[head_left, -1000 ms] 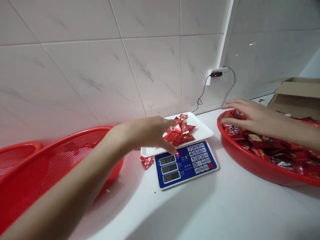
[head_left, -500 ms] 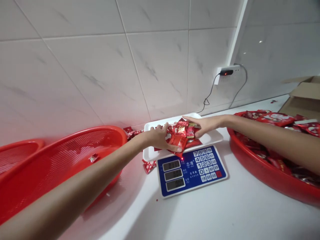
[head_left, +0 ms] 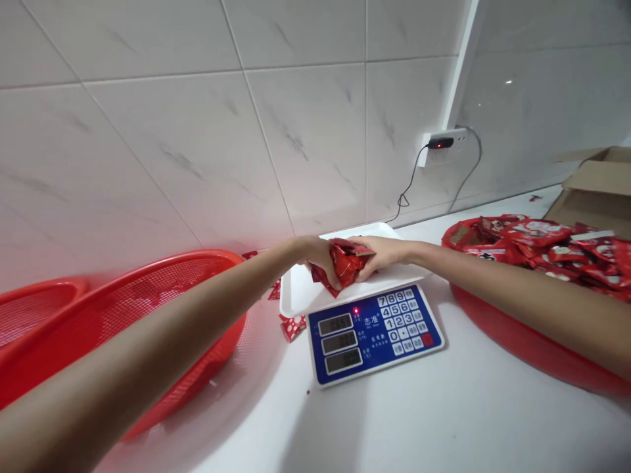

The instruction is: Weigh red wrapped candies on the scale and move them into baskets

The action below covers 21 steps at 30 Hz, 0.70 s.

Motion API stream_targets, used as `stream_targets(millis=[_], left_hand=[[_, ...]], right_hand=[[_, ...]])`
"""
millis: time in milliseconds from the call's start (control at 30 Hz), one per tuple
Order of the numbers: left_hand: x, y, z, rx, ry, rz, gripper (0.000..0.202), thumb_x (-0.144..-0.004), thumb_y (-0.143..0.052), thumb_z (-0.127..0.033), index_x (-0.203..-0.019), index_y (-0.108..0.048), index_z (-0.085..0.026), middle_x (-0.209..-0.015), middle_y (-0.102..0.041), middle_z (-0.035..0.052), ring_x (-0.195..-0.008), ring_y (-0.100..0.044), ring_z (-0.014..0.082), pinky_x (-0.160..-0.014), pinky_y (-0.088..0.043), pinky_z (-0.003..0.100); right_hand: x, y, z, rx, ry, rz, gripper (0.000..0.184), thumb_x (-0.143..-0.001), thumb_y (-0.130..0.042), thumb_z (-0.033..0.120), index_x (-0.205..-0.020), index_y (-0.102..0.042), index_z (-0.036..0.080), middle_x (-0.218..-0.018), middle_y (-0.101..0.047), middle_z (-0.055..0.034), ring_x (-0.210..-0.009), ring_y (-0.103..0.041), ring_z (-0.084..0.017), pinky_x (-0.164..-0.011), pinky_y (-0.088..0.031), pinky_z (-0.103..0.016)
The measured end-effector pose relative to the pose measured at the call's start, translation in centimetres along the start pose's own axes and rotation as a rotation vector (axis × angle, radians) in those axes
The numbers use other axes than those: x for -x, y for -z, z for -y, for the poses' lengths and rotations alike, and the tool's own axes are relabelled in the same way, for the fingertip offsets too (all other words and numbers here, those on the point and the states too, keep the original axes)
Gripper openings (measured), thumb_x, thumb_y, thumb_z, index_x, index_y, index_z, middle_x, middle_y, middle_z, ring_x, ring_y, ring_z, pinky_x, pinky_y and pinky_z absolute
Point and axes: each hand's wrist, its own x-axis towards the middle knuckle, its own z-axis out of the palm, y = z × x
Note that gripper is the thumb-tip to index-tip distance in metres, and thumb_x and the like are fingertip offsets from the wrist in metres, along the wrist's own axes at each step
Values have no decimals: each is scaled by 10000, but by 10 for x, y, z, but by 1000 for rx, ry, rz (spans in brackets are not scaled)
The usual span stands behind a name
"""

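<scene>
Both my hands are cupped round a bunch of red candy packets (head_left: 344, 264) above the white pan (head_left: 305, 297) of a digital scale. My left hand (head_left: 318, 255) closes on the packets from the left and my right hand (head_left: 383, 253) from the right. The scale's blue keypad panel (head_left: 374, 332) with three small displays faces me. One red packet (head_left: 292, 326) lies on the counter left of the panel.
A large red mesh basket (head_left: 197, 289) stands at the left, with another red basket's rim (head_left: 34, 295) behind it. A red tray (head_left: 517, 335) heaped with red packets is at the right, a cardboard box (head_left: 599, 190) beyond it. A cable runs to a wall socket (head_left: 441, 143).
My right hand came from the red tray to the scale. Both hands closed round the packets on the pan and gathered them into one bunch.
</scene>
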Motion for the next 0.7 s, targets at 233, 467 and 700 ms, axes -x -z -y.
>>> stream_targets(millis=[233,467,700], left_hand=[[13,-12,4,281,-31,-78,359,-704,-797,-105,-1029,-646,-139,-987,-695,48,-895,-676,211,-815,-576,397],[34,-4,6,468,-149,-32,363,-543,-797,-88,-879,-674,-150,-798,-701,33,-742,-672,188,-703,-561,329],[24,-2,9,552,-160,-43,377,-567,-820,-145,-921,-690,-150,-920,-721,65,-827,-672,178,-712,-551,284]], right_hand=[[-5,-18,21,30,-84,-206,400,-553,-694,84,-936,-603,153,-831,-645,-18,-740,-589,-173,-642,-457,-280],[0,-7,51,37,-127,-137,254,-627,-689,70,-816,-566,186,-645,-564,23,-600,-528,-127,-516,-371,-236],[-11,6,40,-30,-232,-16,367,-618,-651,48,-958,-574,164,-573,-491,57,-523,-461,-101,-463,-329,-217]])
